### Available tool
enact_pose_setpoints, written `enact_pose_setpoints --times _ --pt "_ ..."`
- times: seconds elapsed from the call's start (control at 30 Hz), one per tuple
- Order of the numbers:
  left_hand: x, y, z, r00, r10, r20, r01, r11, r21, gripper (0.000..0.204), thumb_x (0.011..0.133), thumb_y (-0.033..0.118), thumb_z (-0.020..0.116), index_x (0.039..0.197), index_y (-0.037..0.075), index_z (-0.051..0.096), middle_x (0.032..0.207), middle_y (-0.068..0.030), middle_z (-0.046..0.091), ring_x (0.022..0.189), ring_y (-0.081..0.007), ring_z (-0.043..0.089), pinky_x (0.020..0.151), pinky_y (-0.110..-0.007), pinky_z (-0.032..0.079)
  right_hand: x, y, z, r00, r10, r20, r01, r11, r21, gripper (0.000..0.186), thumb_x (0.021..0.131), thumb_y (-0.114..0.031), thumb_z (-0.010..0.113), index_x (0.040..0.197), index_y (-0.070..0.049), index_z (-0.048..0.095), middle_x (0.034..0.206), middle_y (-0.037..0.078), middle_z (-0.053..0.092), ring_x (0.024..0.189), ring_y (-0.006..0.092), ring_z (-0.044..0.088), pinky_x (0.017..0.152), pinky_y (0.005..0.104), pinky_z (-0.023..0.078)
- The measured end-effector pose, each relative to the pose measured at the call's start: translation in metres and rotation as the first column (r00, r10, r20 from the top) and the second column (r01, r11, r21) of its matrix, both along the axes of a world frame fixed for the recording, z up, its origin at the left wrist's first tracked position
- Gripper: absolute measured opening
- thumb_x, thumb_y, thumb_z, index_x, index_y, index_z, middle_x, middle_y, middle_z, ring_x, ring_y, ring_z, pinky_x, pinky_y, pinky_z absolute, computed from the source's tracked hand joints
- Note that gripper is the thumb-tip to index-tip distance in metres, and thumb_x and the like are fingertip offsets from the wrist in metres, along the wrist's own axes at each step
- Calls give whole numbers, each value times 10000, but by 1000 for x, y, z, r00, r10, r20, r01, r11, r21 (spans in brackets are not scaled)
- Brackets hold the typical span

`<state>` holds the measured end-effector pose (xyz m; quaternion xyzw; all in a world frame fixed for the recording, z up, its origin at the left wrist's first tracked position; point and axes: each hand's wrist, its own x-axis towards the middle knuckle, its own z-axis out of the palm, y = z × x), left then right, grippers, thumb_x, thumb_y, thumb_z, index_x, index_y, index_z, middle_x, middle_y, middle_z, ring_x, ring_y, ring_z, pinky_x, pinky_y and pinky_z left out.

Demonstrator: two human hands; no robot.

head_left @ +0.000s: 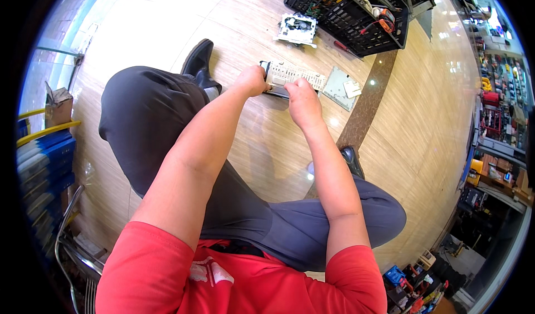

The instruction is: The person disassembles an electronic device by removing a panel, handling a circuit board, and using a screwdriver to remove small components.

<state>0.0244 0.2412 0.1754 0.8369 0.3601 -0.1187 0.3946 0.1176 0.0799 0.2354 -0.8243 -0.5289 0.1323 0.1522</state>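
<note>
A white, slotted electronic assembly (306, 77) with a dark, metallic left end is held low over the tiled floor, between my feet. My left hand (252, 81) is closed on its left end. My right hand (302, 103) has its fingers bent onto the front edge near the middle; any smaller piece between them is too small to make out. Just right of the assembly lies a grey flat panel (340, 99) with a small pale piece (351, 88) on it. A white-and-metal mechanism (296, 29) sits farther forward on the floor.
A black plastic crate (329, 18) of tools stands at the front right, a red-handled screwdriver (343, 47) beside it. At left are blue stacked cases (44, 163) and a metal chair frame (67, 230). Shelves of tools (499, 74) line the right, with more tools (401, 280) lower down.
</note>
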Motion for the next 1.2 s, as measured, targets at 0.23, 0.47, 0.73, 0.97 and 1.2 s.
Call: enact_pose_setpoints --times 0.23,0.47,0.73,0.97,1.2 --pt "-2 0 -6 999 24 44 -25 1000 8 396 686 268 824 988 34 718 939 -184 706 900 -330 676 800 -401 534 -8 2 -3 993 33 117 -45 994 100 64 827 -112 557 851 -77 606 950 119 561 948 306 578 771 414 518" --pt "0 0 -3 1000 13 -12 -13 1000 -13 373 713 270 807 1003 51 723 1036 -165 701 981 -310 668 861 -396 533 -3 2 -2 992 62 109 -77 987 141 91 806 -80 559 867 -80 627 944 109 560 957 296 575 790 399 513" --pt "-1 1 -14 998 24 59 -24 1000 6 391 680 268 825 973 32 719 935 -180 708 892 -326 676 803 -399 534 -2 2 -3 992 69 105 -82 989 125 87 811 -83 554 863 -77 623 949 111 562 962 298 573 793 395 513" --pt "-1 2 -14 998 22 60 -22 1000 -6 380 684 257 824 974 34 721 932 -179 708 885 -324 677 795 -398 534 -4 7 5 985 81 151 -73 996 -55 108 832 -76 530 847 -45 632 945 170 592 907 329 626 752 433 534" --pt "3 2 -6 1000 4 26 -3 1000 -21 378 692 266 818 975 35 724 988 -175 707 939 -320 676 839 -396 538 -16 14 -5 992 65 108 -25 943 -332 178 908 -168 513 907 -50 645 971 187 619 845 341 645 729 451 533"
